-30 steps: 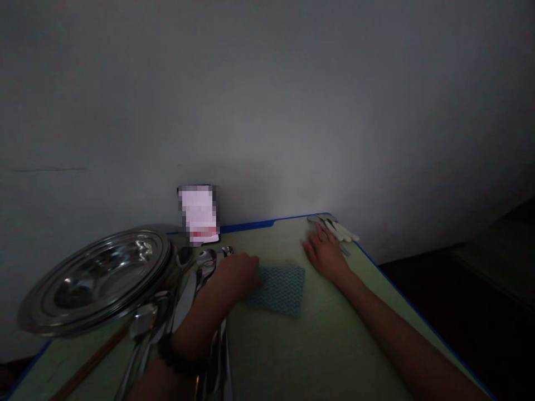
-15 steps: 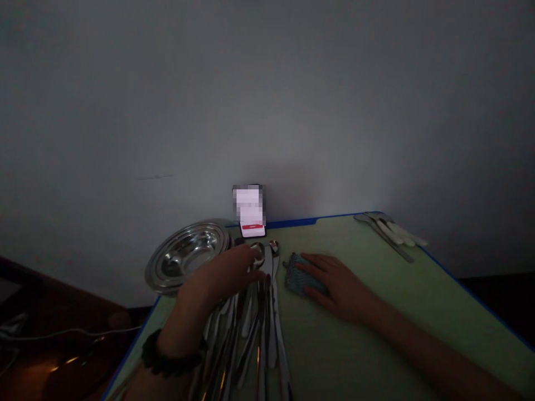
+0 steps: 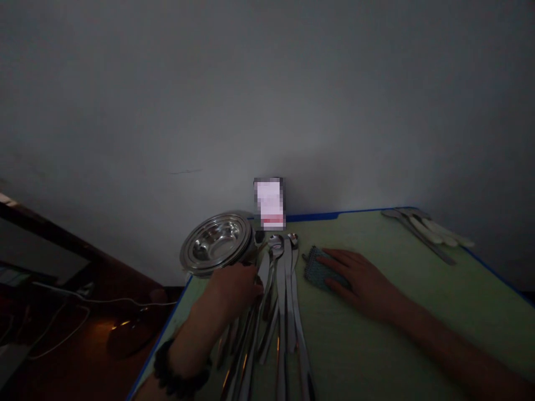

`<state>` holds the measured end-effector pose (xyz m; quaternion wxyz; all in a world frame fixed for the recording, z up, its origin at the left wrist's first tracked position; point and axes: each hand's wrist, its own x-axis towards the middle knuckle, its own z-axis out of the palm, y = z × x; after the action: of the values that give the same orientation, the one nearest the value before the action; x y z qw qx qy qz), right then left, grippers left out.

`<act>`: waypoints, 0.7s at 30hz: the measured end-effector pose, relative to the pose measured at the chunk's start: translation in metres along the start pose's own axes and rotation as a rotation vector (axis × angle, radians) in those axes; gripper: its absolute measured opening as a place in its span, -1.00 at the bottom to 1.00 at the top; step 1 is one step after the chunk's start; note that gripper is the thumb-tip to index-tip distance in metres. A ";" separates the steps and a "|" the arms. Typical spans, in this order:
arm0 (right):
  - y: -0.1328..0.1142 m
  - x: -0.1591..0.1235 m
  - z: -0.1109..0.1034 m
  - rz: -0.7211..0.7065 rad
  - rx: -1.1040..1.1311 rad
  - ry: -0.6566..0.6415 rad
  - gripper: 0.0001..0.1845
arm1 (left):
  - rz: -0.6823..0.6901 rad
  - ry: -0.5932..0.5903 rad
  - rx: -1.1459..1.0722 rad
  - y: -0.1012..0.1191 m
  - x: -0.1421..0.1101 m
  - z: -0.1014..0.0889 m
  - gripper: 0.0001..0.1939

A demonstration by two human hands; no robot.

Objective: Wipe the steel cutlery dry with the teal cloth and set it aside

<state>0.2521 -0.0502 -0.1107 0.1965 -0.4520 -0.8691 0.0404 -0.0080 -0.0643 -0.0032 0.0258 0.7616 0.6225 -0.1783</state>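
Observation:
My left hand (image 3: 234,287) is over a long pile of metal cutlery (image 3: 281,289), beside the steel bowls. Its fingers are curled down among the left-hand pieces; what they grip, if anything, is hidden. Spoons (image 3: 276,245) and table knives lie side by side, their long ends toward me. To the right of the pile, my right hand (image 3: 359,278) rests with its fingers spread flat on a folded blue-grey cloth (image 3: 315,272) on the green tabletop. The hand is not wrapped round the cloth.
Nested shallow steel bowls (image 3: 215,242) stand at the table's back left. A lit phone (image 3: 271,203) leans against the wall (image 3: 334,111). Several forks and white-handled utensils (image 3: 430,229) lie at the far right. A white cable (image 3: 125,301) runs left of the green table (image 3: 376,367).
My left hand has drawn back from the spoon heads toward the left side of the pile, its fingers now curled down. My right hand stays on the cloth. The whole view has shifted left.

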 end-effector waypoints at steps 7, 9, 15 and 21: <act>0.003 0.000 0.003 0.068 -0.034 0.055 -0.52 | 0.085 0.138 -0.037 0.018 0.033 -0.005 -0.71; 0.005 -0.001 0.004 0.095 -0.042 0.098 -0.53 | 0.117 0.135 -0.067 0.020 0.047 -0.001 -0.72; 0.008 -0.001 0.005 0.101 -0.030 0.131 -0.55 | 0.091 0.172 -0.114 0.026 0.074 0.008 -0.70; 0.008 0.003 0.003 0.110 -0.018 0.108 -0.54 | 0.115 0.213 -0.108 0.045 0.102 0.000 -0.64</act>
<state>0.2554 -0.0430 -0.1141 0.2365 -0.5022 -0.8316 0.0191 0.0517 0.0216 -0.0421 0.0108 0.8081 0.5858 -0.0607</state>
